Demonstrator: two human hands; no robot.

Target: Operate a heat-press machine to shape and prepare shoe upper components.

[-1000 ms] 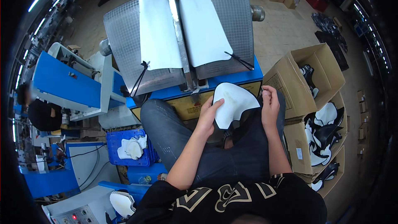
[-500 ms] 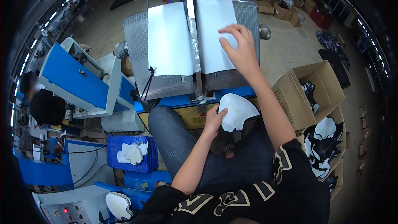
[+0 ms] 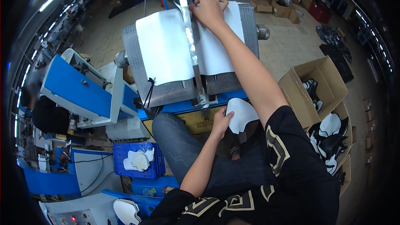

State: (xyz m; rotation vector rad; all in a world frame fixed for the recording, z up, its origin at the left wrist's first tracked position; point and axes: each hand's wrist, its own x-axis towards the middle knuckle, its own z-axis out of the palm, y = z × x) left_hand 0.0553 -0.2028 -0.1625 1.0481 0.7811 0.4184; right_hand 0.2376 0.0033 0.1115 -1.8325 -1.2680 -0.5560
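Reaching far forward, the right hand (image 3: 208, 9) lies on the top edge of the right white sheet (image 3: 216, 41), which is spread on the perforated press plate (image 3: 137, 75) beside the metal centre bar (image 3: 189, 37). Its fingers are bent over the sheet's edge, but I cannot tell if they really pinch it or only press on it. The left hand (image 3: 220, 121) stays low, near the knees, with its fingers closed on the rim of a white shaped piece (image 3: 241, 114) – this piece hangs just under the blue front of the machine (image 3: 175, 107).

One risk, in my judgement: the sheet may slide or fold where the hand pushes it, because only one hand controls it. Also the shaped piece is held only at its edge – it could slip down to the lap. The fingers are very near the centre bar, where they could get caught.
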